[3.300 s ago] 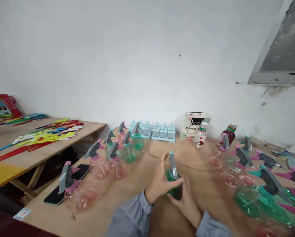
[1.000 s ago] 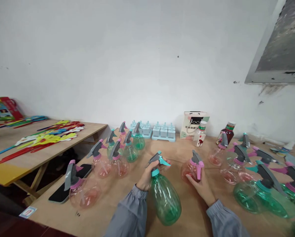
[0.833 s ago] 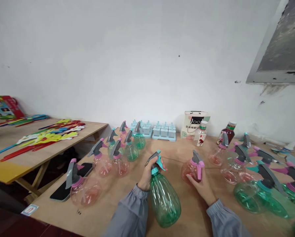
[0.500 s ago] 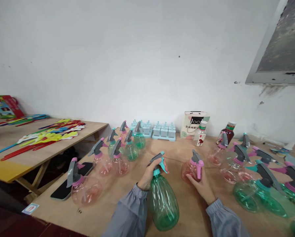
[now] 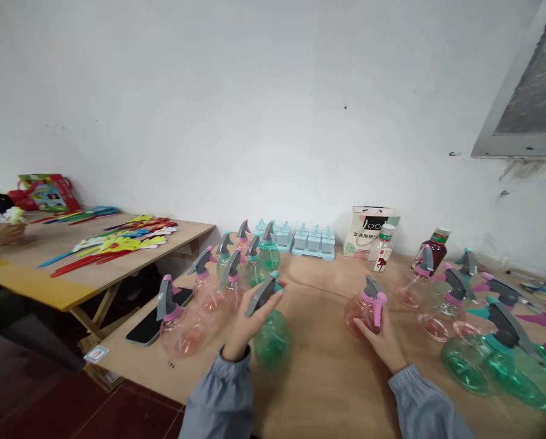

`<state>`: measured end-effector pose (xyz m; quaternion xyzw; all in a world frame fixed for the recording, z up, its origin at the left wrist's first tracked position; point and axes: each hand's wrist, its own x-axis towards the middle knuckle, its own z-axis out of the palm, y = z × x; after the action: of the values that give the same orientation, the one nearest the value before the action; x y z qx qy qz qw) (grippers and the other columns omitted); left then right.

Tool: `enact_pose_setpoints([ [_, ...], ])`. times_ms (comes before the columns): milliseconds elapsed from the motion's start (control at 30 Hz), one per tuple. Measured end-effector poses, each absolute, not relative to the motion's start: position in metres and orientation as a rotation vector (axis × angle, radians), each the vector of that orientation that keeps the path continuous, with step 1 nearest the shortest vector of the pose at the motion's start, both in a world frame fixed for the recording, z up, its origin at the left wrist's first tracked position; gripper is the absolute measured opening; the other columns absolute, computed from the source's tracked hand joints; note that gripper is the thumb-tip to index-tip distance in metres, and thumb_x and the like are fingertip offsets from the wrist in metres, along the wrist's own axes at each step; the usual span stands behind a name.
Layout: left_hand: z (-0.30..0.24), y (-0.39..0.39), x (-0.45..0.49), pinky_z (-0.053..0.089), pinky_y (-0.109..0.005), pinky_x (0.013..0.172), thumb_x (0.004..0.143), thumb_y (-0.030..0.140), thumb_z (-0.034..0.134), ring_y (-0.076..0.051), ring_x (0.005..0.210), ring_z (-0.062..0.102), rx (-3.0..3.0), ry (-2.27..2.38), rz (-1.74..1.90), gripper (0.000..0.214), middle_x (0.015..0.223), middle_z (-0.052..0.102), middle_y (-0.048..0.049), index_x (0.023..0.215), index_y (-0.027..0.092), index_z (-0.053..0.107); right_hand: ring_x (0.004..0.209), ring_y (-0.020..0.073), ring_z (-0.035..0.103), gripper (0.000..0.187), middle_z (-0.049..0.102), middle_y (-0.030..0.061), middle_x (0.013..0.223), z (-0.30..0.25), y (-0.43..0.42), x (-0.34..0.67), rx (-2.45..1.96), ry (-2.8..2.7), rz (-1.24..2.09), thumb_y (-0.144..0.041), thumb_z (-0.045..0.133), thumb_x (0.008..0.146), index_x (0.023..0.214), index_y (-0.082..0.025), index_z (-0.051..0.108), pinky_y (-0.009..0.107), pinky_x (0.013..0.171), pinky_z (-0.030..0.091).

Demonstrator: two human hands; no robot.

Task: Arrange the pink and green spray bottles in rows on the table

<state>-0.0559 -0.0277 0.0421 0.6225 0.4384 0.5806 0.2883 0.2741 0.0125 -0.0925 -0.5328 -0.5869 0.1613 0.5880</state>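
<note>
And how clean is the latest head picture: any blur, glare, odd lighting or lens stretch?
Head view: the green spray bottle at the left hand is smeared, the pink spray bottle at the right hand looks sharper; head view: light is soft on the pale wall, dim on the floor; head view: green bottles near the right edge look stretched, probably by a wide lens.

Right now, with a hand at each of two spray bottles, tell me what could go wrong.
The left hand has the green spray bottle close to the clustered bottles, so it might knock one over. The phone lies right by the front-left pink bottle, which could topple onto it if bumped.
</note>
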Motion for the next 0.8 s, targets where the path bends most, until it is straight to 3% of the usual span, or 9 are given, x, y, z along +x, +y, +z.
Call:
enact_pose_setpoints([
  [67, 0.039, -0.038, -0.083, 0.057, -0.031, 0.077, 0.08, 0.048, 0.072, -0.025, 0.089, 0.071, 1.681, 1.352, 1.62, 0.038, 0.086, 0.076, -0.0055, 0.099, 0.016, 0.077, 0.129, 0.0359, 0.056, 0.088, 0.059, 0.0188, 0.137, -0.092, 0.012, 0.274, -1.247, -1.365, 0.386, -0.067, 0.075, 0.069, 0.137, -0.018, 0.048, 0.056, 0.114, 0.039],
  [233, 0.028, -0.049, -0.117, 0.056, -0.029, 0.066, 0.073, 0.044, 0.077, -0.024, 0.078, 0.069, 1.642, 1.5, 1.805, 0.028, 0.079, 0.075, -0.0038, 0.082, 0.018, 0.077, 0.127, 0.0359, 0.058, 0.09, 0.061, 0.0195, 0.134, -0.085, 0.01, 0.272, -1.233, -1.348, 0.424, -0.069, 0.075, 0.067, 0.136, -0.018, 0.047, 0.055, 0.112, 0.041],
  [333, 0.017, -0.05, -0.123, 0.057, -0.032, 0.072, 0.069, 0.043, 0.079, -0.025, 0.082, 0.071, 1.583, 1.552, 1.937, 0.03, 0.085, 0.076, -0.0056, 0.086, 0.018, 0.076, 0.126, 0.0357, 0.059, 0.088, 0.063, 0.0184, 0.133, -0.082, 0.009, 0.27, -1.213, -1.354, 0.437, -0.067, 0.076, 0.068, 0.135, -0.018, 0.048, 0.055, 0.111, 0.042],
  [533, -0.028, -0.047, -0.131, 0.055, -0.044, 0.089, 0.073, 0.047, 0.073, -0.026, 0.092, 0.072, 1.597, 1.826, 2.388, 0.054, 0.097, 0.073, -0.0087, 0.116, 0.017, 0.06, 0.121, 0.0351, 0.062, 0.087, 0.064, 0.0176, 0.131, -0.085, 0.011, 0.272, -1.208, -1.345, 0.388, -0.069, 0.076, 0.067, 0.133, -0.019, 0.051, 0.056, 0.108, 0.045],
  [800, -0.052, -0.038, -0.129, 0.05, -0.045, 0.089, 0.081, 0.049, 0.069, -0.026, 0.087, 0.068, 1.585, 2.133, 2.366, 0.032, 0.088, 0.07, -0.0076, 0.096, 0.022, 0.063, 0.121, 0.0346, 0.061, 0.081, 0.063, 0.0173, 0.128, -0.093, 0.01, 0.269, -1.191, -1.35, 0.353, -0.067, 0.076, 0.069, 0.128, -0.018, 0.051, 0.057, 0.108, 0.045],
])
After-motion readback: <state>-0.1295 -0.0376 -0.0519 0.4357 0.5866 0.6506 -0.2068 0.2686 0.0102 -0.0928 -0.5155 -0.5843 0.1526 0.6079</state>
